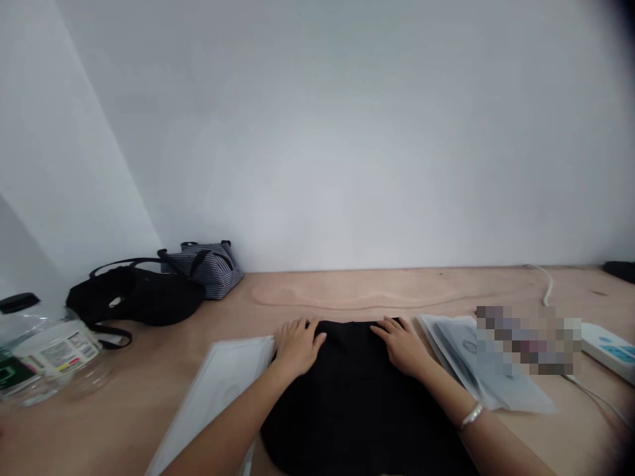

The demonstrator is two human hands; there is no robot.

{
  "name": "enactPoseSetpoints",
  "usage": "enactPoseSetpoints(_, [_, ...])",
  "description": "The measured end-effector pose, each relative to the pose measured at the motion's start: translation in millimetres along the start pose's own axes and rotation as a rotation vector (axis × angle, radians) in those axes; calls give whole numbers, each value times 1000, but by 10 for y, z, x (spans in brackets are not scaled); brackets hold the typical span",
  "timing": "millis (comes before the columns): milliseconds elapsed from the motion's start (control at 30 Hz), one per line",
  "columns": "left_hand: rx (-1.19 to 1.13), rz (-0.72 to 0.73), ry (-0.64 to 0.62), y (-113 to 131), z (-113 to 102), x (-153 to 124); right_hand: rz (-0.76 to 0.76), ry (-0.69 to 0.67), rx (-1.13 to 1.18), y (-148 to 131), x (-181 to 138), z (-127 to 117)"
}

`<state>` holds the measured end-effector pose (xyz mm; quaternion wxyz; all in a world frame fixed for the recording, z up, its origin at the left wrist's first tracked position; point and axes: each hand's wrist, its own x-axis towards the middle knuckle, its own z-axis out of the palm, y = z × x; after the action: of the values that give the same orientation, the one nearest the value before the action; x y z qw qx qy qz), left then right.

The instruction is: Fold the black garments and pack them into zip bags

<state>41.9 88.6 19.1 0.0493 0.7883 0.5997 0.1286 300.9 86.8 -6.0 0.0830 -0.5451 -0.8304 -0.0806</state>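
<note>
A piece of black cloth (347, 410) lies spread on the wooden table in front of me, its lower edge running close to the bottom of the view. My left hand (297, 347) rests on its far left corner, fingers stretched out. On the far right corner lies my right hand (401, 344), also flat with fingers apart. Left of the cloth, partly under my left forearm, is a clear plastic bag (218, 377). Several frosted plastic bags (516, 387) overlap beside my right forearm. What kind of garment or item the cloth is, I cannot tell.
A clear plastic bottle (49, 357) with a black cap stands at the left. Behind it lie a black bag-like item (169, 297) with straps and a striped bag (215, 271). A white power strip (608, 347) with a cable sits at the right. The wall (372, 165) closes off the back.
</note>
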Motion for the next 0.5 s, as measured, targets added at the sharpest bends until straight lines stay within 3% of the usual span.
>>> enactPoseSetpoints(200, [-94,11,69,-136,-44,232,50,28,-32,135,119,-12])
enactPoseSetpoints(500, [-375,241,22,-79,-444,-108,-57,62,-38,183,-36,-154])
